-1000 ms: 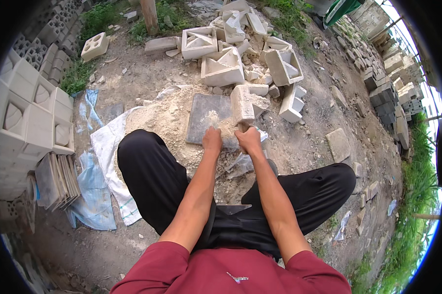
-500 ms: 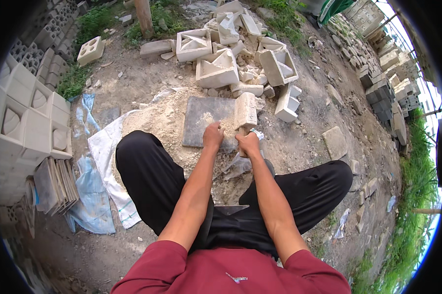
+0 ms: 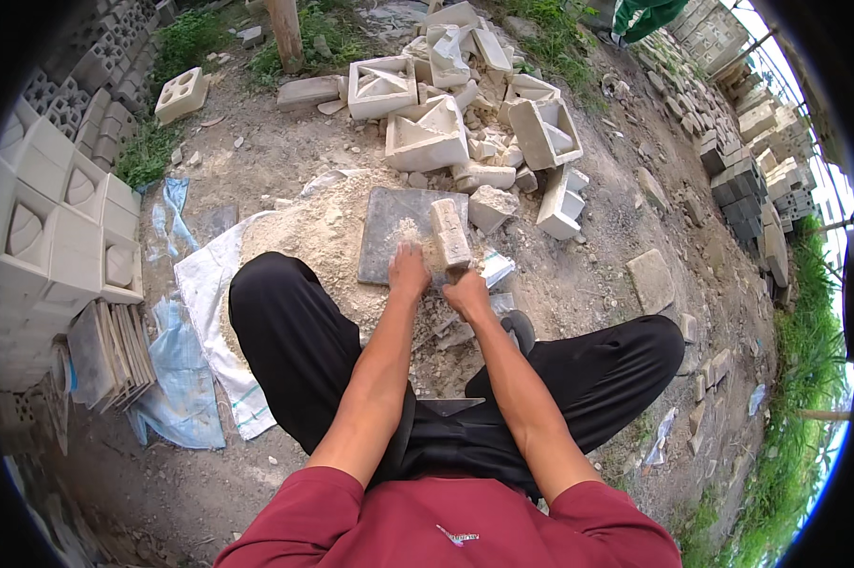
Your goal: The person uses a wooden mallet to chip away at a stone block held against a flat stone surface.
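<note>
On the dusty ground lies a flat grey slab (image 3: 400, 232) beside a sand pile (image 3: 308, 237). Both hands, left hand (image 3: 409, 275) and right hand (image 3: 467, 293), close their fingers around a pale stone block (image 3: 450, 235) standing on the slab.

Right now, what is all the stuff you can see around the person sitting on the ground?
Stone slab: one, dark grey, flat on the ground ahead of the hands.
Broken block piece: one, pale, on the slab's right edge, right hand on it.
Sand heap: one, pale tan, left of the slab.
Broken hollow blocks: a heap, whitish, beyond the slab.
Stacked patterned blocks: many, white, far left.
Woven sacks: a few, white and blue, left of the leg.
Flat tiles: one stack, grey, lower left.
Grass: green, right edge.
Left hand: on the slab.
Right hand: grips the piece's near end.
</note>
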A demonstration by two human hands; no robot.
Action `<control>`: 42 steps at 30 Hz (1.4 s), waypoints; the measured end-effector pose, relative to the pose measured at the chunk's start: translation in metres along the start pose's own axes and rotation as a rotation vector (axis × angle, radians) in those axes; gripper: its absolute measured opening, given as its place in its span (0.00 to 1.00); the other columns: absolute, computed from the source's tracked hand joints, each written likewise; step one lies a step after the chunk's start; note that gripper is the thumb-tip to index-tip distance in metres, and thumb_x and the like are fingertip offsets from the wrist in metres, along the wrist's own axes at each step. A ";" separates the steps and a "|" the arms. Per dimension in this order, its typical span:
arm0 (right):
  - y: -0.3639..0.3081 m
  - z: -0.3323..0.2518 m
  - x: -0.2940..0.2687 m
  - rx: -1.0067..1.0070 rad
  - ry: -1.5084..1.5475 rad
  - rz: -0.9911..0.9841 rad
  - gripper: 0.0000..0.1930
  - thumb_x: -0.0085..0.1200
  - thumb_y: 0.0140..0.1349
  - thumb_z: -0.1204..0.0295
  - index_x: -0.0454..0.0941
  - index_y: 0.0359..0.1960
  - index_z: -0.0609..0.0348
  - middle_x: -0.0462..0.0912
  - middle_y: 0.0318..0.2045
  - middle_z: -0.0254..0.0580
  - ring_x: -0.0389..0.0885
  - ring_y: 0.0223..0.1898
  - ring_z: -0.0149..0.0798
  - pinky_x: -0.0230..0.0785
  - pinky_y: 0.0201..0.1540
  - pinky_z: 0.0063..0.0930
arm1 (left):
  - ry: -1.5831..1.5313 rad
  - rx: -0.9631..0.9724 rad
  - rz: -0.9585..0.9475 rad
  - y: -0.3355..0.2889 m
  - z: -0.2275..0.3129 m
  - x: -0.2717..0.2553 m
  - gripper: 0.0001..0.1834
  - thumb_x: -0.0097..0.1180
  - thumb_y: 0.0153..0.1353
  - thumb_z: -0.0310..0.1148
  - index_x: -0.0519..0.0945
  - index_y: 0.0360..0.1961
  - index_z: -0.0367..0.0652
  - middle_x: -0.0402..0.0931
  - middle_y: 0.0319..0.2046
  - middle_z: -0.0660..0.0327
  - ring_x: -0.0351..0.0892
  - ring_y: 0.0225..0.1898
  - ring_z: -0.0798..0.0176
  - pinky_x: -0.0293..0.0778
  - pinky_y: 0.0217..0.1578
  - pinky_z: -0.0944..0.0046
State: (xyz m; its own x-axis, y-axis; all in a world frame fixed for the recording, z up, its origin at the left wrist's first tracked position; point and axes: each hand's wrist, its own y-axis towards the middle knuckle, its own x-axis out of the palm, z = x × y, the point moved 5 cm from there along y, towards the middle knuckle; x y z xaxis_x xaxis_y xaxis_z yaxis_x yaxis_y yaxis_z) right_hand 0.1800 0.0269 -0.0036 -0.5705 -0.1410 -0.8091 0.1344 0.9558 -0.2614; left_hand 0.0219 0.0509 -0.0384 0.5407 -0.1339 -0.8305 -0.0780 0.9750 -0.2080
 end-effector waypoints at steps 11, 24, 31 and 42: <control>0.011 -0.009 -0.008 -0.097 0.238 0.149 0.26 0.63 0.46 0.60 0.80 0.40 0.73 0.84 0.31 0.63 0.86 0.37 0.58 0.78 0.41 0.40 | 0.007 -0.004 -0.155 0.000 -0.004 0.009 0.37 0.52 0.59 0.31 0.58 0.71 0.41 0.46 0.75 0.49 0.44 0.76 0.50 0.46 0.73 0.51; 0.026 -0.017 -0.031 0.109 0.309 -0.021 0.27 0.63 0.45 0.55 0.82 0.33 0.75 0.83 0.36 0.69 0.85 0.42 0.59 0.77 0.45 0.42 | -0.575 0.258 0.067 0.011 0.021 0.011 0.30 0.44 0.59 0.26 0.65 0.66 0.32 0.60 0.67 0.38 0.60 0.69 0.42 0.57 0.69 0.56; 0.019 0.006 -0.020 0.092 0.007 -0.158 0.27 0.63 0.45 0.57 0.81 0.34 0.77 0.83 0.35 0.69 0.85 0.41 0.60 0.78 0.43 0.42 | -0.441 -0.141 0.236 0.013 -0.008 -0.021 0.31 0.42 0.58 0.27 0.64 0.63 0.23 0.56 0.68 0.35 0.53 0.72 0.42 0.52 0.71 0.56; 0.004 -0.004 0.007 -0.020 0.033 -0.024 0.24 0.64 0.47 0.63 0.81 0.41 0.73 0.83 0.38 0.68 0.84 0.44 0.59 0.76 0.48 0.43 | -0.597 0.019 -0.042 0.017 -0.006 -0.001 0.34 0.45 0.59 0.33 0.61 0.68 0.31 0.53 0.71 0.42 0.47 0.74 0.44 0.45 0.72 0.46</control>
State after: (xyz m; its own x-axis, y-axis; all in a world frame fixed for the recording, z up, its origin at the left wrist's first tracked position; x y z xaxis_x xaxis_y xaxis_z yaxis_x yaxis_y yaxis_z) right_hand 0.1731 0.0309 -0.0085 -0.6002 -0.1558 -0.7845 0.1039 0.9574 -0.2696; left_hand 0.0148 0.0667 -0.0440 0.9204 -0.0554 -0.3869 -0.0342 0.9747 -0.2209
